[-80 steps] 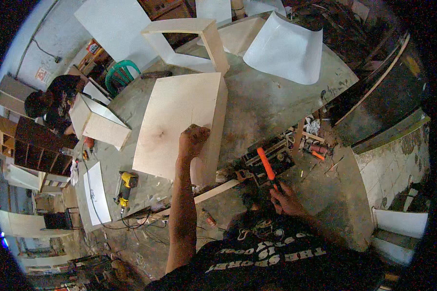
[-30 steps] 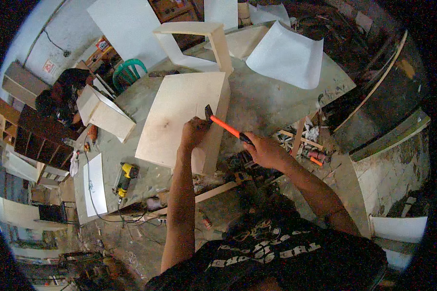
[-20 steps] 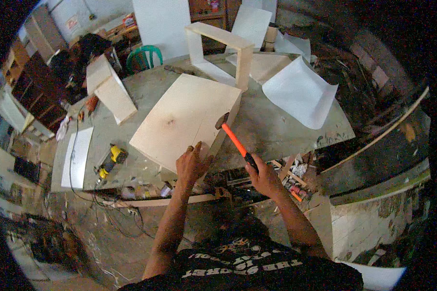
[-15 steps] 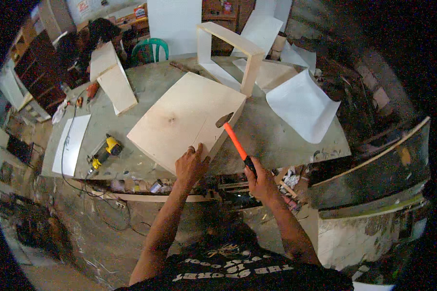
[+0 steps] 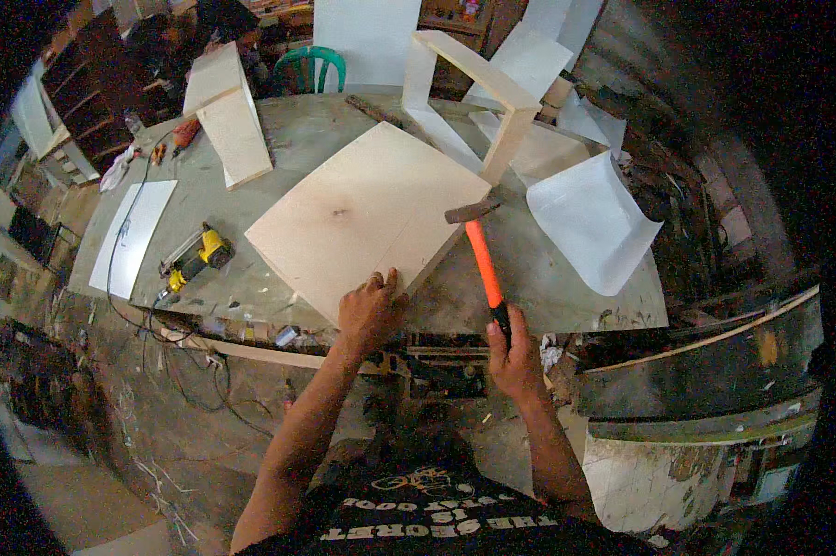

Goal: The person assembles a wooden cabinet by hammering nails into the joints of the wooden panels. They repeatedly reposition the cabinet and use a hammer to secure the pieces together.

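A pale wooden box or panel (image 5: 344, 199) lies on the workbench in front of me, turned with one corner toward me. It has a dark knot and a thin line across its top face. My left hand (image 5: 372, 310) rests on its near right edge, fingers laid out over the top. In my right hand (image 5: 515, 357) is a hammer (image 5: 481, 255) with an orange handle and black grip, its fingers wrapped round the grip. The dark hammer head is over the box's right corner; whether it touches the wood I cannot tell.
On the grey workbench (image 5: 297, 120) lie a yellow-and-black power tool (image 5: 198, 258) with a cord, a white sheet (image 5: 135, 236) and an orange tool (image 5: 185, 134). An open wooden frame (image 5: 478, 69), joined boards (image 5: 233, 130) and a curled white sheet (image 5: 594, 222) surround the box. Behind stands a green chair (image 5: 311, 67).
The hammer has moved right, its head from over the top face to the box's right corner. My left hand stays on the box's edge. The whole view has shifted a little.
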The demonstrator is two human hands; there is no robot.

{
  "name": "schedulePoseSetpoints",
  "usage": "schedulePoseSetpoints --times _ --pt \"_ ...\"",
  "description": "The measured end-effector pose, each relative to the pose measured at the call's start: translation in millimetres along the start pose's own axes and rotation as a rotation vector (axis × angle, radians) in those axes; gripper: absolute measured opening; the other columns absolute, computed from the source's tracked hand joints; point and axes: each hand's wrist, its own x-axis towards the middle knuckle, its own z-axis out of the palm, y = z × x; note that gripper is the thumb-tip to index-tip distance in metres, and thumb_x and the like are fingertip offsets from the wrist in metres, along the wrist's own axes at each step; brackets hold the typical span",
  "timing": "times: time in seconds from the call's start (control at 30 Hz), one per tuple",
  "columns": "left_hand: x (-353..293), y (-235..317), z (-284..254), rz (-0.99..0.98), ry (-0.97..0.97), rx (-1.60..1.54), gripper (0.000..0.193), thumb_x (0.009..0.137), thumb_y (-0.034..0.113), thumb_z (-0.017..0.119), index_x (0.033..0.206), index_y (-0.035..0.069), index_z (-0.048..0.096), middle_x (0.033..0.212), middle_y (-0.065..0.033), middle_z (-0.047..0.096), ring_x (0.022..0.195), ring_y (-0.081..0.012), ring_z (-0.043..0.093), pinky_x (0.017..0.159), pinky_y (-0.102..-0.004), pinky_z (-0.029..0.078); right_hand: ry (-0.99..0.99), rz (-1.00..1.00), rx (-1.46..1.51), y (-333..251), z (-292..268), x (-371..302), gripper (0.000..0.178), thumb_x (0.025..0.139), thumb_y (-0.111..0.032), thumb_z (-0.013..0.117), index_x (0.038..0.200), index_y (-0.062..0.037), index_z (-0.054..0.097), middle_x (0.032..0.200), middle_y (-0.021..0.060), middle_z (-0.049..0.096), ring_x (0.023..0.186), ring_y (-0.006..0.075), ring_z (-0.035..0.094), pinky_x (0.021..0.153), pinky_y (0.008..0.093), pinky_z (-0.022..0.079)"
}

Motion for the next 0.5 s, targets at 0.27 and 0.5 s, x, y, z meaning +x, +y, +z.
schedulePoseSetpoints --times 0.27,0.5 --pt "40.8 18.4 1.7 -0.130 -0.012 -0.098 0.043 0.090 0.045 0.062 0.123 0.018 0.068 0.092 -0.0148 0.072 0.085 -0.0335 0.071 0.071 -0.0465 0.057 0.101 0.079 -0.004 54.4 19.9 -31.2 0.045 0.102 -0.029 0.054 0.133 0.0031 0.047 0.111 0.0193 0.063 0.099 0.0291 0.061 0.086 0.0422 0.049" --pt "47.5 22.7 6.3 -0.093 0.040 -0.135 0.040 0.086 0.045 0.069 0.118 0.021 0.071 0.101 -0.0122 0.074 0.090 -0.0327 0.071 0.076 -0.0450 0.057 0.063 0.256 0.379 59.5 26.6 -49.4 0.040 0.102 -0.027 0.054 0.129 0.0022 0.049 0.087 0.0094 0.060 0.077 0.0212 0.059 0.073 0.0377 0.050"
